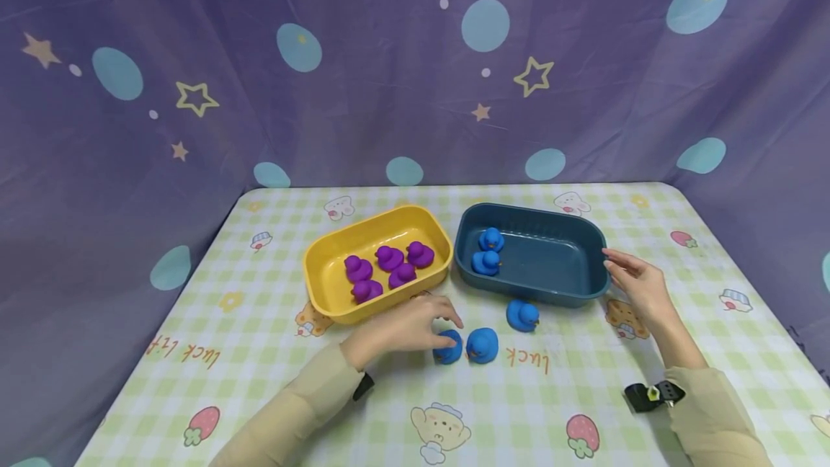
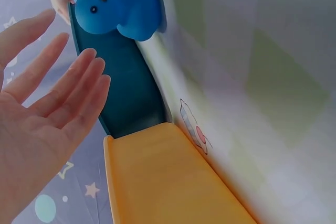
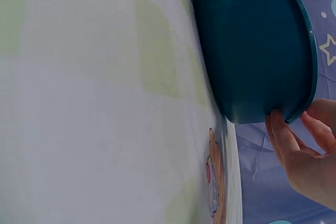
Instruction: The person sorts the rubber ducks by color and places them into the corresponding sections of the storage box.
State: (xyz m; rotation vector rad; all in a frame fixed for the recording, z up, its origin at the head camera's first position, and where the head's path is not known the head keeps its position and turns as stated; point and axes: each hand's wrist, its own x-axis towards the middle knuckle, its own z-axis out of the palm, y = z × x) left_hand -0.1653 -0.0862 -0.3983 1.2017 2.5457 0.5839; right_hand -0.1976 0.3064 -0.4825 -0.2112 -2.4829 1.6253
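"Head view: our left hand (image 1: 413,324) is loose-fingered by its nearest blue, round-headed rubbery duck (image 1: 449,353), half past seven from the dark-teal oblong plastic tray (image 1: 554,259)."

"Reaching, we judge; next calls for a pinch."

"Our right hand (image 1: 638,290) touches, ungripping, the tray's three-o'clock end."

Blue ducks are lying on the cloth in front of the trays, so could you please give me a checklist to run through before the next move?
1. Yellow tray holds only purple ducks: ok, five inside.
2. Dark teal tray has room: ok, bare floor beside two blue ducks.
3. Right grip touching the teal tray: ok, fingertips at its end rim.
4. Left grip secured on a duck: not ok, fingers open with none between them.
5. Left thumb touching the leftmost loose duck: cannot tell, they overlap in the head view.
6. All blue ducks in a tray: not ok, three lie on the cloth.
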